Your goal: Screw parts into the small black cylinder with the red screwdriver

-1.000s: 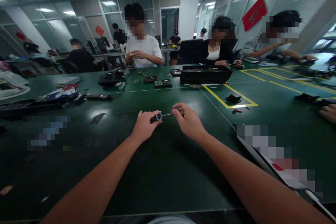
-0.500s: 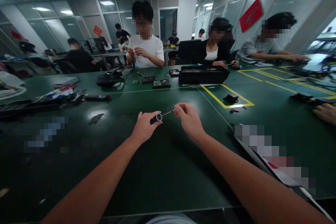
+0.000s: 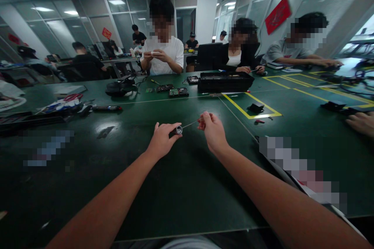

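Pinched between the thumb and fingers of my left hand (image 3: 161, 140) is a short black cylinder (image 3: 178, 129) whose pale ring-shaped end faces right. My right hand (image 3: 213, 130) is closed round the handle of a thin screwdriver (image 3: 189, 124), with the handle mostly hidden by my fingers. Its slim metal shaft points left to the rim of the cylinder. Whether the tip touches the cylinder or sits inside it, I cannot tell. Both hands are held above the green tabletop (image 3: 163, 198).
Beyond my hands lie a circuit board (image 3: 179, 92), a long black housing (image 3: 225, 82) and a black pouch (image 3: 121, 86). A dark pen-like tool (image 3: 106, 108) lies to the left. A small black part (image 3: 255, 107) sits inside yellow tape. Co-workers sit across the table; another person's hand (image 3: 362, 122) is at right.
My right hand has shifted slightly right and its fingers have turned on the screwdriver. My left hand has barely moved, still holding the cylinder. The person opposite has lowered their hands a little.
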`<action>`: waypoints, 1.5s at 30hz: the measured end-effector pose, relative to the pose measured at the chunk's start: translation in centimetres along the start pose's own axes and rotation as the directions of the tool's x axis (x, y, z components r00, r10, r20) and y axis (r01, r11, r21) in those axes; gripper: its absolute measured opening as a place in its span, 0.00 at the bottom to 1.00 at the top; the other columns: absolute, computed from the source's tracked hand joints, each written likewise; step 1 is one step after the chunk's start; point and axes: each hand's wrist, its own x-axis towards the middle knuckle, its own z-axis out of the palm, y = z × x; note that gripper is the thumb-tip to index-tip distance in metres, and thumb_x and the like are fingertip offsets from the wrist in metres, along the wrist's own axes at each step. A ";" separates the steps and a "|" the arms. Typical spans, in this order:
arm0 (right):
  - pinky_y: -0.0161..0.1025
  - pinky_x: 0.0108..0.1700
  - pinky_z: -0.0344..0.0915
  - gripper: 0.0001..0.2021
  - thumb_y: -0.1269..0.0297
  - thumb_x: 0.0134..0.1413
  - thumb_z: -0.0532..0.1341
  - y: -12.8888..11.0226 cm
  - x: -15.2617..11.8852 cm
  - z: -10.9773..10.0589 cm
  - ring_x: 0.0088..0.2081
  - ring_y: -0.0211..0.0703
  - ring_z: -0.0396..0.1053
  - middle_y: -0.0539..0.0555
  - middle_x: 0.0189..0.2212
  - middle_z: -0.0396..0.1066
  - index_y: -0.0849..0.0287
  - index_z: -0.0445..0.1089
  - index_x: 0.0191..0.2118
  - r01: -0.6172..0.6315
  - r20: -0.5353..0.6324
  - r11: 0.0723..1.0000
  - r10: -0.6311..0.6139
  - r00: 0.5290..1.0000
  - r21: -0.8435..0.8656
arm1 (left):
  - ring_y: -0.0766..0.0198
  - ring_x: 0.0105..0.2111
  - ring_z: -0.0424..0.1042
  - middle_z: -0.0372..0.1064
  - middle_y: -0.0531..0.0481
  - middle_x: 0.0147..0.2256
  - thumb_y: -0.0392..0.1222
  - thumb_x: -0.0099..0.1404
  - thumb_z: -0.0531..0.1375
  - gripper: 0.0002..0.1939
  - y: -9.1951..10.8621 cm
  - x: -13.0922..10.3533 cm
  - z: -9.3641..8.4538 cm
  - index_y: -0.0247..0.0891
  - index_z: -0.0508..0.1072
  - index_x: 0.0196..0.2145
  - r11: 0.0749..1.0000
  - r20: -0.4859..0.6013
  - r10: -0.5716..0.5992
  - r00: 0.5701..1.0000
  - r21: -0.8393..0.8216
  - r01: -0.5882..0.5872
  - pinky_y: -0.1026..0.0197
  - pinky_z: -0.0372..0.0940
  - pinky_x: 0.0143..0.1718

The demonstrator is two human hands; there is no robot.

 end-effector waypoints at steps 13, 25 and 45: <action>0.41 0.35 0.62 0.14 0.53 0.67 0.52 -2.0 -1.5 0.0 0.31 0.43 0.69 0.52 0.28 0.71 0.56 0.67 0.37 0.271 0.135 0.893 -0.238 0.962 -0.360 | 0.53 0.55 0.68 0.73 0.50 0.51 0.43 0.68 0.63 0.19 0.2 -0.1 -0.1 0.52 0.72 0.57 0.999 0.021 0.017 1.000 0.036 -0.017 0.30 0.39 0.68; 0.41 0.35 0.59 0.12 0.55 0.69 0.50 -2.3 -1.7 -0.3 0.31 0.44 0.68 0.51 0.29 0.71 0.54 0.65 0.38 0.353 0.131 0.804 -0.332 0.934 -0.478 | 0.53 0.54 0.68 0.73 0.50 0.49 0.46 0.68 0.63 0.21 0.0 -0.1 -0.1 0.52 0.71 0.58 0.999 0.078 0.006 0.997 0.042 -0.010 0.28 0.37 0.68; 0.41 0.35 0.59 0.11 0.57 0.68 0.50 -2.6 -1.8 -0.1 0.31 0.45 0.68 0.52 0.29 0.71 0.54 0.64 0.37 0.386 0.193 0.741 -0.337 0.921 -0.549 | 0.53 0.54 0.67 0.73 0.49 0.50 0.46 0.68 0.63 0.21 -0.1 0.0 0.1 0.53 0.71 0.58 0.997 0.089 0.020 0.996 0.066 -0.026 0.28 0.35 0.68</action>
